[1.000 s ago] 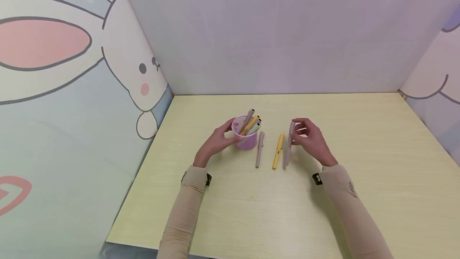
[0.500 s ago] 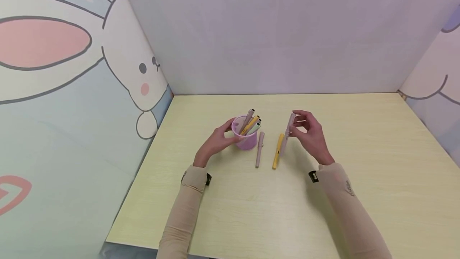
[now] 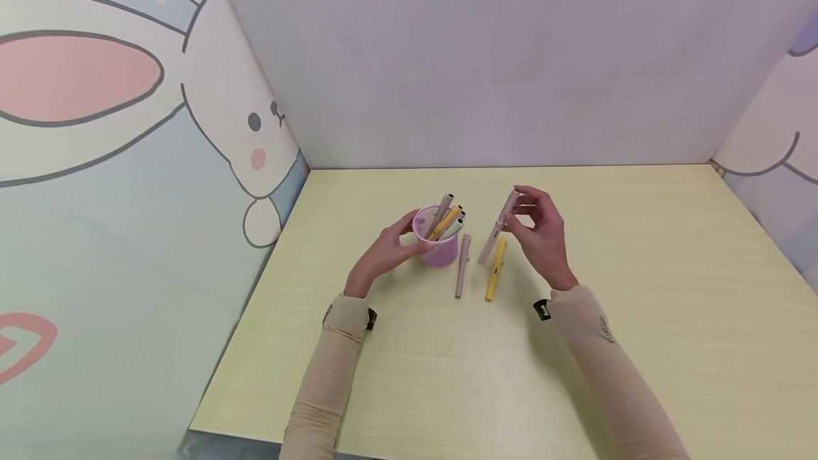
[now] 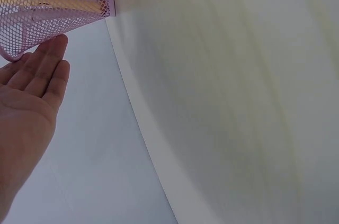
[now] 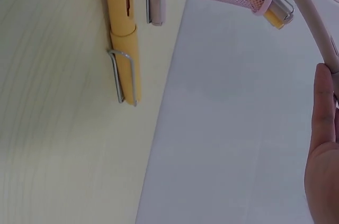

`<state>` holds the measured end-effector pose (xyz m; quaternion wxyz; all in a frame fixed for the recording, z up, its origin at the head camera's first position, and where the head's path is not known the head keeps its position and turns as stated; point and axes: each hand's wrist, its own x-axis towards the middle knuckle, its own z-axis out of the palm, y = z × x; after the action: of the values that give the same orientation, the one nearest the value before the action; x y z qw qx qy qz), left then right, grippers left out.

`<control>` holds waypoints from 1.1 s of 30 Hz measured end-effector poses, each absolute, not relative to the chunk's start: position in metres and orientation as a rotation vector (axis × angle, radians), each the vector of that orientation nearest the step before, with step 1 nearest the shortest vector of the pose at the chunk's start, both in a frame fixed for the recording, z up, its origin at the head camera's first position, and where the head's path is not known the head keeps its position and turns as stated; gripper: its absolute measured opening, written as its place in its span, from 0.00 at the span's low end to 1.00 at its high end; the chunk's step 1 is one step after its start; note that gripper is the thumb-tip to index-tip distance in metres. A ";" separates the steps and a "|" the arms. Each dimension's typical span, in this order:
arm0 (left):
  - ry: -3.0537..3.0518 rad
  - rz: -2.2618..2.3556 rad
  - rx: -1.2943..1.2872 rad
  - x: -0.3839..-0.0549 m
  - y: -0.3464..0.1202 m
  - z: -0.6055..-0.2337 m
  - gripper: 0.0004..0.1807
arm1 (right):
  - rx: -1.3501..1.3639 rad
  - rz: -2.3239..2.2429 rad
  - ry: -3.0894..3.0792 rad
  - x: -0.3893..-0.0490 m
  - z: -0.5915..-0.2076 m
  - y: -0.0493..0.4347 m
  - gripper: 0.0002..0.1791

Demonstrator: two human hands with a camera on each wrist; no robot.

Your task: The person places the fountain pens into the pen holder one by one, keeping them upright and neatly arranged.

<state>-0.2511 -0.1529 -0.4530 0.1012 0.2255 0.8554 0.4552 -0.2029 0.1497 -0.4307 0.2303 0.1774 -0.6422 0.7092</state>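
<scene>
A pink mesh pen cup point(image 3: 441, 256) stands on the table with several pens in it, mauve, yellow and pale green. My left hand point(image 3: 388, 251) holds the cup from its left side, thumb in front and fingers behind; the left wrist view shows the fingers point(image 4: 46, 70) against the mesh. Between thumb and fingertips, my right hand point(image 3: 542, 234) pinches a mauve pen point(image 3: 491, 242), tilted with its lower end toward the cup. A yellow pen point(image 3: 494, 277) lies below that end in the head view. Another mauve pen point(image 3: 461, 272) lies right beside the cup.
The pale wooden table point(image 3: 422, 375) meets a plain lilac wall point(image 3: 486, 77) at its back edge. A rabbit-patterned wall point(image 3: 128, 218) runs along the left side. In the right wrist view, the yellow pen's metal clip point(image 5: 117, 78) shows.
My right hand has lifted the mauve pen and carried it left and away from me, over the yellow pen, tilting it more. My left hand and the cup have stayed in place.
</scene>
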 end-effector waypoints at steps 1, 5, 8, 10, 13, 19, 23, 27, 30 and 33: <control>2.527 1.345 0.668 -0.251 -0.153 -0.453 0.45 | 0.487 1.948 -1.757 -0.203 -0.430 0.148 0.28; 2.528 1.342 0.676 -0.252 -0.153 -0.453 0.45 | 0.489 1.942 -1.710 -0.205 -0.428 0.140 0.28; 2.529 1.347 0.682 -0.252 -0.153 -0.454 0.45 | 0.497 1.946 -1.661 -0.206 -0.427 0.134 0.28; 2.528 1.354 0.685 -0.252 -0.154 -0.454 0.45 | 0.502 1.945 -1.628 -0.207 -0.427 0.130 0.27; 2.529 1.358 0.687 -0.252 -0.154 -0.454 0.45 | 0.506 1.938 -1.576 -0.209 -0.425 0.123 0.27; 2.528 1.367 0.697 -0.253 -0.153 -0.455 0.45 | 0.509 1.927 -1.496 -0.212 -0.422 0.110 0.26; 2.523 1.372 0.714 -0.253 -0.153 -0.455 0.44 | 0.508 1.935 -1.463 -0.215 -0.422 0.103 0.26; 2.523 1.379 0.717 -0.253 -0.154 -0.455 0.44 | 0.524 1.952 -1.447 -0.216 -0.422 0.096 0.26; 2.526 1.383 0.718 -0.253 -0.154 -0.455 0.44 | 0.531 1.957 -1.442 -0.217 -0.423 0.091 0.26; 2.527 1.381 0.716 -0.253 -0.153 -0.454 0.44 | 0.530 1.935 -1.456 -0.218 -0.424 0.088 0.26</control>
<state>-0.2526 -0.1535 -0.4545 0.0870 0.2403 0.8484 0.4635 -0.2179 0.0878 -0.4239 0.3253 0.2020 -0.5553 0.7383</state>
